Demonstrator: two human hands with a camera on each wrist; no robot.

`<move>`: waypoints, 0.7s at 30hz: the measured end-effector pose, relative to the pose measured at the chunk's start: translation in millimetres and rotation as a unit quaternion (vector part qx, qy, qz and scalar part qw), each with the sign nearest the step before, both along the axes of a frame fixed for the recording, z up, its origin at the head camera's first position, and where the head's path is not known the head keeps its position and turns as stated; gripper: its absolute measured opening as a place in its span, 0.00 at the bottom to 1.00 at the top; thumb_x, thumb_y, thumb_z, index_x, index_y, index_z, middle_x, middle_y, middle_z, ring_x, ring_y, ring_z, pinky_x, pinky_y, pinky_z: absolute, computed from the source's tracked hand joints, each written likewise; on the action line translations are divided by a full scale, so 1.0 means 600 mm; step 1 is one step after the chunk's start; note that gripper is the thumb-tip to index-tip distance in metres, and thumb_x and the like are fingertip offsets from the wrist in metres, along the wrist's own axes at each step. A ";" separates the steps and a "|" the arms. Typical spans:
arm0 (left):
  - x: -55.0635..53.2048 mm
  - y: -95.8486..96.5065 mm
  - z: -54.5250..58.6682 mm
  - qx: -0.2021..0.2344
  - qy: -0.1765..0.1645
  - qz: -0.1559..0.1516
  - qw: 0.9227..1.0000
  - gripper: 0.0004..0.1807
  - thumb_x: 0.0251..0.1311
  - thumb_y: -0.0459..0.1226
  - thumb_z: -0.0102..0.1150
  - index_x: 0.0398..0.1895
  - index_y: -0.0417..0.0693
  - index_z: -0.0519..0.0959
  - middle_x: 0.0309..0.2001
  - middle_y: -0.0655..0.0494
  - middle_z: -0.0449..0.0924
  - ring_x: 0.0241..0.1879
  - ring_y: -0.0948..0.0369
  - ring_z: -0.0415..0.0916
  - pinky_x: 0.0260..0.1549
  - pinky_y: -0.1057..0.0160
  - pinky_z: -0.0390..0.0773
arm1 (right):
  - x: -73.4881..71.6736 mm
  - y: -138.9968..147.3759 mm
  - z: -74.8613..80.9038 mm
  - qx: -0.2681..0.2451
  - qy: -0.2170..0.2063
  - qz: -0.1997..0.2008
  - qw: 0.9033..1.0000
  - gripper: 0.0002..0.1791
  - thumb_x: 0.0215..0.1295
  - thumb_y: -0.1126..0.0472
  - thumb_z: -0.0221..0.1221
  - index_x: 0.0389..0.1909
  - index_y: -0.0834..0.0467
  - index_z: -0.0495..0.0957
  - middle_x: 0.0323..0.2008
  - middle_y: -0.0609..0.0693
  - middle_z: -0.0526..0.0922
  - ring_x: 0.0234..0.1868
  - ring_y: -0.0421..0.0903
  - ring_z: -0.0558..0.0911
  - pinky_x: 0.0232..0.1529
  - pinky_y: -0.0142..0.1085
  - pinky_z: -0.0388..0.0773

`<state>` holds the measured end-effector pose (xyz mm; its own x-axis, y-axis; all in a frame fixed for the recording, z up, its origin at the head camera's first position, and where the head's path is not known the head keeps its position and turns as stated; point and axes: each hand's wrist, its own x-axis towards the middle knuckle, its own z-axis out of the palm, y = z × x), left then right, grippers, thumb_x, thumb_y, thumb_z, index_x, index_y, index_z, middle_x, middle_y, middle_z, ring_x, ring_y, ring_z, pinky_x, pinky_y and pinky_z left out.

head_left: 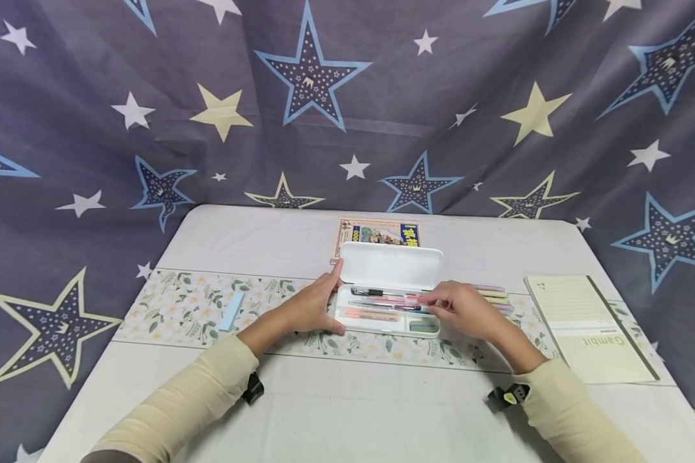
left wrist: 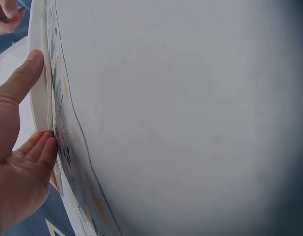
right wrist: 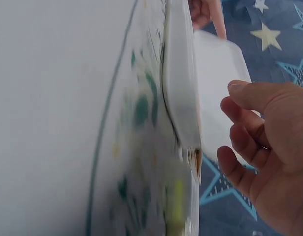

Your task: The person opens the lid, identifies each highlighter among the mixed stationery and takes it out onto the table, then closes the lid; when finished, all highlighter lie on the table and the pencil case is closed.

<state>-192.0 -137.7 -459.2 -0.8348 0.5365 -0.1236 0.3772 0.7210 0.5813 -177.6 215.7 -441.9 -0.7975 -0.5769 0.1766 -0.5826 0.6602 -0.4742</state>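
A white pencil case point(head_left: 347, 326) lies with its lid point(head_left: 391, 265) raised at the back. My left hand point(head_left: 313, 302) grips its left end, thumb at the front and fingers behind; in the left wrist view the thumb presses the white wall point(left wrist: 39, 105). Inside lie a black-capped pen point(head_left: 366, 292), other slim pens, an orange-pink marker point(head_left: 372, 314) and a small greenish piece point(head_left: 423, 326) in the corner compartment. My right hand point(head_left: 463, 307) hovers over the right end by the pen ends. Its fingers point(right wrist: 247, 147) are loosely curled, nothing visible between them.
Several pastel pens point(head_left: 495, 294) lie right of the case, partly behind my right hand. A cream notebook point(head_left: 593, 328) lies farther right. The illustrated book point(head_left: 347, 233) sits behind the lid. A light-blue strip point(head_left: 231, 310) rests at left on the floral band point(head_left: 179, 308).
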 end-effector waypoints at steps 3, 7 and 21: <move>-0.001 0.000 -0.002 -0.002 -0.001 0.001 1.000 0.83 0.41 0.54 0.83 0.81 0.60 0.20 0.67 0.51 0.67 0.68 0.55 0.68 0.72 0.52 0.67 | 0.002 -0.019 -0.003 0.004 0.007 0.014 1.000 0.14 0.66 0.64 0.66 0.52 0.54 0.88 0.37 0.45 0.88 0.32 0.35 0.75 0.35 0.32 0.75; -0.002 0.001 -0.003 -0.003 -0.003 0.002 1.000 0.83 0.42 0.55 0.82 0.80 0.61 0.19 0.67 0.52 0.67 0.68 0.55 0.68 0.71 0.52 0.67 | 0.008 -0.040 -0.006 0.023 0.018 0.029 0.999 0.14 0.67 0.63 0.66 0.53 0.52 0.88 0.45 0.48 0.89 0.40 0.42 0.83 0.42 0.39 0.80; -0.001 0.001 -0.001 -0.001 -0.003 -0.001 1.000 0.82 0.42 0.54 0.82 0.81 0.58 0.20 0.67 0.51 0.67 0.67 0.55 0.69 0.71 0.52 0.67 | 0.022 -0.088 -0.012 0.079 0.061 0.054 0.994 0.09 0.68 0.59 0.66 0.46 0.49 0.89 0.42 0.44 0.90 0.47 0.47 0.87 0.56 0.47 0.81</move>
